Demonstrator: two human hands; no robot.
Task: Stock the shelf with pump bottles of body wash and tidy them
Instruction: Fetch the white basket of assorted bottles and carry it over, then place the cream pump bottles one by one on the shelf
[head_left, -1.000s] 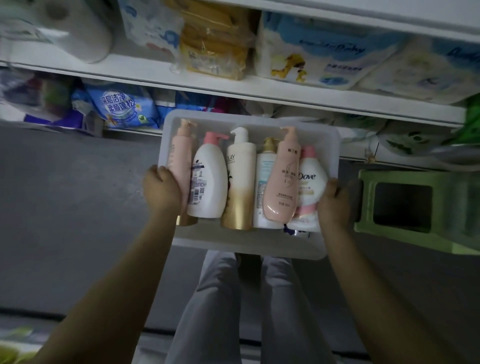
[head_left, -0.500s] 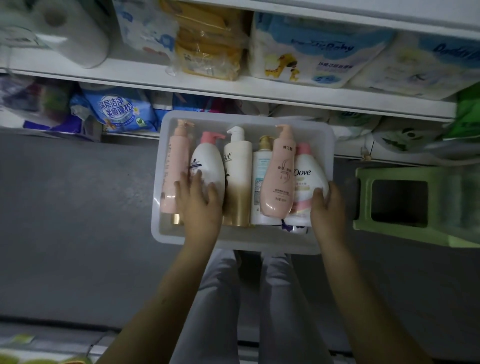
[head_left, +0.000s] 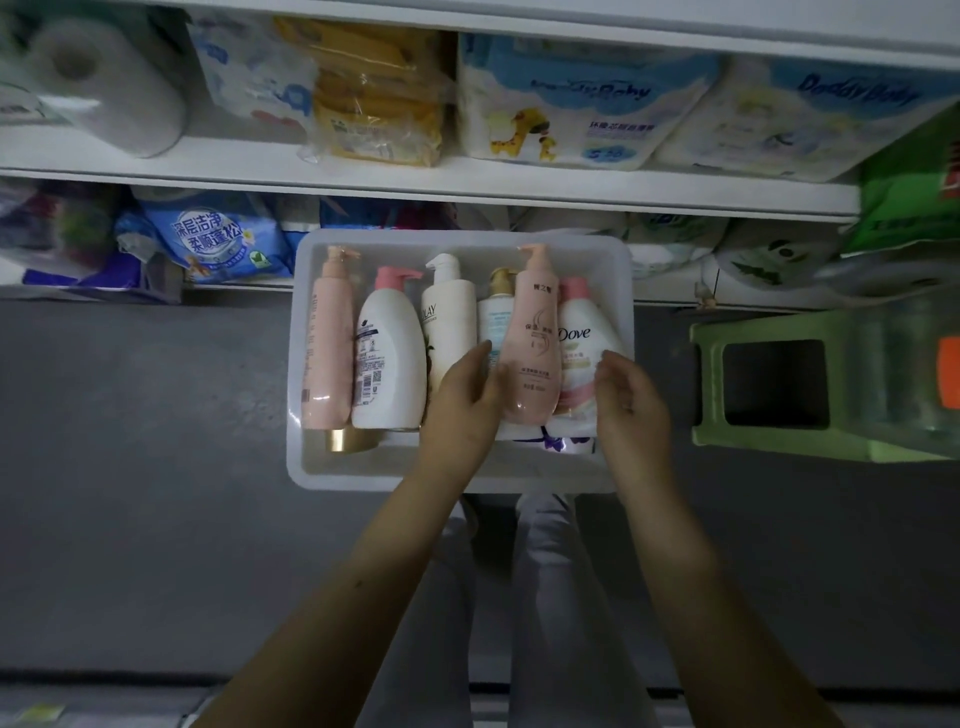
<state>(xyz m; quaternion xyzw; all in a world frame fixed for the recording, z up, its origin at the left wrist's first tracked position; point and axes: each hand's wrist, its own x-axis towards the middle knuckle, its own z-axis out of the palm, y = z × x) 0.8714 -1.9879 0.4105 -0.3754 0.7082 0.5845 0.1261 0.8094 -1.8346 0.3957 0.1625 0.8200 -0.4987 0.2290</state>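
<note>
Pump bottles (head_left: 389, 364), six visible, lie side by side in white bin (head_left: 452, 475) on the floor, pumps toward the bin's far edge, right in front of the lower shelf (head_left: 363, 179). None stocked yet, I'd say. Probably full, so heavy for their size. Hard smooth plastic, likely slippery, and pump necks are the weak spot, so I'd grab round the body, not the pump.

From the bin's left edge: tall pink bottle (head_left: 327, 338), white bottle with pink pump (head_left: 389, 332), cream Olay bottle (head_left: 449, 322), small blue-white bottle (head_left: 493, 322), peach-pink bottle (head_left: 535, 338) riding on top, Dove bottle (head_left: 576, 338) at the right edge.

My left hand (head_left: 460, 400) lies on the Olay and blue-white bottles, fingers fairly straight, thumb by the peach-pink bottle. My right hand (head_left: 631, 400) hovers beside the Dove bottle, fingers loosely curled, gripping nothing.
</note>
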